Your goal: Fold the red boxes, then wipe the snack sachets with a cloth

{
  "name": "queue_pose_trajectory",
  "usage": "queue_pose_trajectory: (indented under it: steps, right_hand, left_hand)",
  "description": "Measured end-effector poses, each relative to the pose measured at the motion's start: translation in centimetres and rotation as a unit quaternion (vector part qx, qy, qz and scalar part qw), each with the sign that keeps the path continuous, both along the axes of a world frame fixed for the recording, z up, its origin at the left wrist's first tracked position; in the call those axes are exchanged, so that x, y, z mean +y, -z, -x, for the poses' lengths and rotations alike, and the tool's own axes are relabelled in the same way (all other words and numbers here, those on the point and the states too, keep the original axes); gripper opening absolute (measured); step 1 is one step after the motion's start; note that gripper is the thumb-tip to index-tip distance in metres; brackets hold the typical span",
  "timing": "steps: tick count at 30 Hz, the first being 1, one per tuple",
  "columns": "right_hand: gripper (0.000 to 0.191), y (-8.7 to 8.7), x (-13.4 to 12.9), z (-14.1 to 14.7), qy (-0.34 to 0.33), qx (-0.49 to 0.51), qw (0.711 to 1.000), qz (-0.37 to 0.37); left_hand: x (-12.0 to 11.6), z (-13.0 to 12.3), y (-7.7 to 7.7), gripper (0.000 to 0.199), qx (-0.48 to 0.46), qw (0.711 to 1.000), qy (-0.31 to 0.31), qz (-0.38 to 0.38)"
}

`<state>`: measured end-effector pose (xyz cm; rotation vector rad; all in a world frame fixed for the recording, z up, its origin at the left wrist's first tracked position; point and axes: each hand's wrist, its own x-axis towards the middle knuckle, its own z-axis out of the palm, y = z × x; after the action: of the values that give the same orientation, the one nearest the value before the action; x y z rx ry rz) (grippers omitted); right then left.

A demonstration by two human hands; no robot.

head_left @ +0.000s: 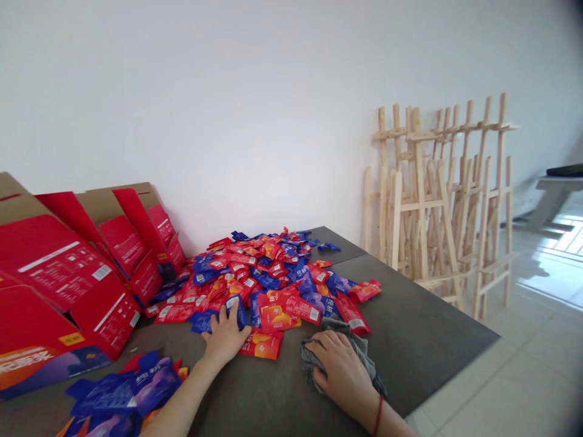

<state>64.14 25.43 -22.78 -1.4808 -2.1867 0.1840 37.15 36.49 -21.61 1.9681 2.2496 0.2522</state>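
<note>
A broad heap of red and blue pouches (pixel 273 267) covers the middle of the dark table (pixel 437 328). At its near edge, my left hand (pixel 225 338) rests with fingers spread on a blue pouch (pixel 237 311). A red pouch (pixel 263 345) with an orange fruit print lies just right of that hand. My right hand (pixel 339 370) is curled over a crumpled grey-green cloth (pixel 311 370) on the tabletop. Another red pouch (pixel 351 314) lies directly beyond the cloth. In the lower left, partly behind my left forearm, sits a smaller pile of mostly blue pouches (pixel 122 391).
Opened red cardboard boxes (pixel 59 291) stand in a row along the left side of the table. A white wall (pixel 255 121) rises behind it. Several wooden easels (pixel 423 206) stand on the tiled floor beyond the table's right edge. A grey bench (pixel 558 188) is at the far right.
</note>
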Motion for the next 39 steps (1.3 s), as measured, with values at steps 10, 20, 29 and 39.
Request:
queue_pose_trajectory:
  steps: [10, 20, 29, 39]
  right_hand:
    - [0.032, -0.4, 0.3, 0.0, -0.004, -0.014, 1.0, -0.002]
    - [0.041, -1.5, -1.5, 2.3, -0.103, -0.038, 0.994, 0.001]
    - [0.028, -1.2, 2.7, 2.6, -0.074, -0.098, 0.992, -0.002]
    - [0.036, -3.2, 1.9, 2.0, 0.007, -0.018, 1.0, -0.013]
  left_hand:
    - [-4.8, -7.8, 0.8, 0.064, -0.149, 0.942, 0.294, -0.064]
    - [-5.0, -3.2, -2.1, 0.035, -0.305, 0.931, 0.168, -0.114]
    - [-8.1, -2.1, -0.6, 0.042, -0.481, 0.872, 0.078, 0.051]
    - [-9.3, -2.6, 1.5, 0.036, -0.496, 0.832, 0.123, 0.214]
